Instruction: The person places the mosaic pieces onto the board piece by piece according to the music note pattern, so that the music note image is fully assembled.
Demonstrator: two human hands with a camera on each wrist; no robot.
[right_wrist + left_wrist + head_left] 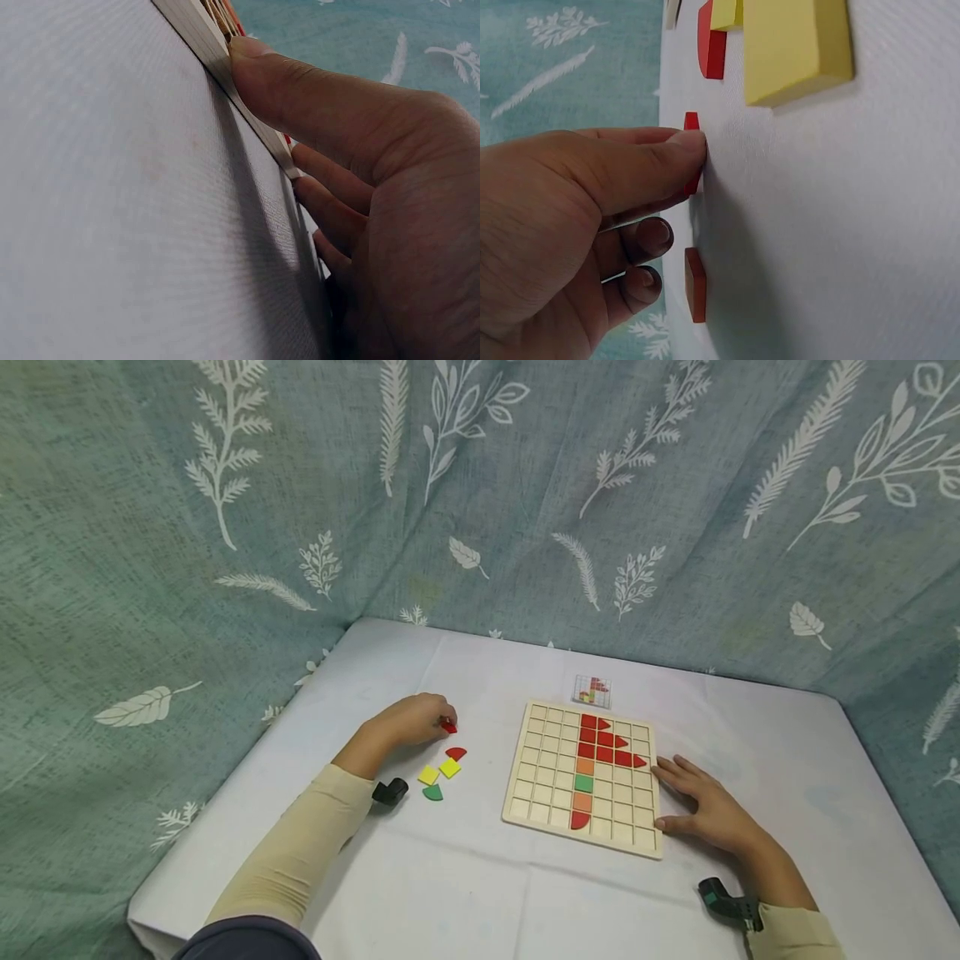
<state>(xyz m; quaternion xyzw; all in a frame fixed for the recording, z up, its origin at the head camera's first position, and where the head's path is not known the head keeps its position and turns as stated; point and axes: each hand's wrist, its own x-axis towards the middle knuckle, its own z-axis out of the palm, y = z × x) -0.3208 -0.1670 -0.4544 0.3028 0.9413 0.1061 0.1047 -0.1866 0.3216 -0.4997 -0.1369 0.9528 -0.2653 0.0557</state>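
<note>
My left hand (416, 718) pinches a small red piece (691, 120) between thumb and fingertips, just above the white tabletop; its full outline is hidden by the thumb. Nearby, a red quarter-round piece (456, 752), a yellow square (450, 767), a second yellow square (428, 775) and a green quarter-round piece (432, 792) lie loose. An orange-red piece (696, 286) shows below the fingers in the left wrist view. My right hand (705, 810) touches the right edge of a wooden grid board (547, 758) with extended thumb and fingers.
Several red pieces (606, 739) fill cells on the board, above a column with orange squares, a green square (583, 783) and a red quarter-round. A small pattern card (592, 691) lies behind the board. Leaf-patterned cloth (480, 510) hangs behind the white table.
</note>
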